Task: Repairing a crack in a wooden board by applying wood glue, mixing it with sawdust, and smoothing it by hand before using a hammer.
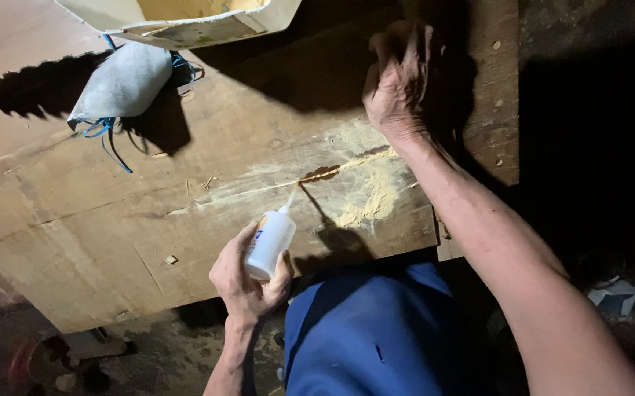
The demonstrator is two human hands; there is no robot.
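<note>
Right hand [398, 81] curls in shadow, contents hidden; left hand [247, 282] grips glue bottle [270, 242].

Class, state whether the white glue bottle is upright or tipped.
Tipped: the white glue bottle, held in the left hand, leans with its nozzle toward the plank's crack.

Squeeze bottle [269, 242] — smooth white plastic; board [112, 220] — rough, cracked, dusty wood.

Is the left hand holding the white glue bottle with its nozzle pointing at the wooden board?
Yes: the left hand grips the white glue bottle, its nozzle aimed at the sawdust-filled crack in the wooden board.
</note>
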